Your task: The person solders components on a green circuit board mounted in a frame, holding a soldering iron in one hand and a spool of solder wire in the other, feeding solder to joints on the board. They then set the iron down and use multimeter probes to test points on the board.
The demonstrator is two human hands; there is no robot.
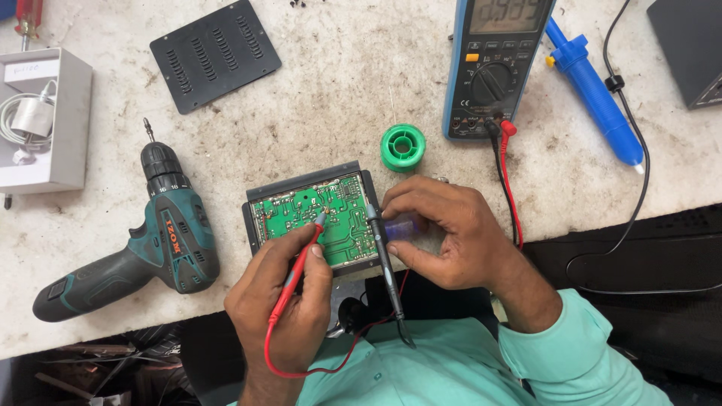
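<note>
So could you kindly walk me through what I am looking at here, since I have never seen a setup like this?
There is one picture, taken by a camera worn on a person's head and looking down at their own two bare hands over a worn, pale workbench.

The left hand holds a red test probe with its tip on a green circuit board that sits in a dark frame. The right hand holds a black test probe against the board's right edge. Both leads run to a blue-edged multimeter.

Around them lie a teal cordless drill, a green solder spool, a blue desoldering pump, a black vented cover and a grey box holding a white cable.
</note>
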